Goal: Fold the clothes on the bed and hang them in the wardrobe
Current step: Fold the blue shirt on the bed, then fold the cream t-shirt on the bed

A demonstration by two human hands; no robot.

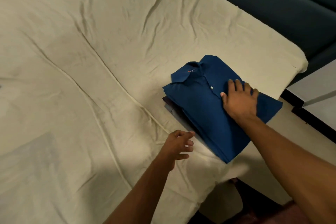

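The folded dark blue polo shirt (209,107) with a white button lies near the corner of the bed, on the wrinkled cream-coloured bed sheet (91,60). It is the top piece of a small stack: under its left edge I see thin borders of other folded clothes (170,109), one dark and one pale grey, so I think the pile is built here to keep all finished pieces together, close to where the person stands.

The right hand (240,100) rests flat on the shirt, just beside the button line, with the fingers straight and spread. It grasps nothing; it presses the cloth down, probably to flatten the fold and to stop the pile from sliding.

The left hand (179,144) is just beside the near left edge of the pile, above the sheet. Its fingers are loosely bent and hold nothing. It is slightly blurred, so I cannot say whether the fingertips touch the lowest garment or only come near it. Its position low beside the edge suggests it is meant to go under the stack while the other hand holds from above.

No loose clothes are visible on the sheet, so the folding seems finished, and carrying to the wardrobe is not yet done. At the right stand a dark teal padded headboard (272,5) and a pale bedside surface (316,89).
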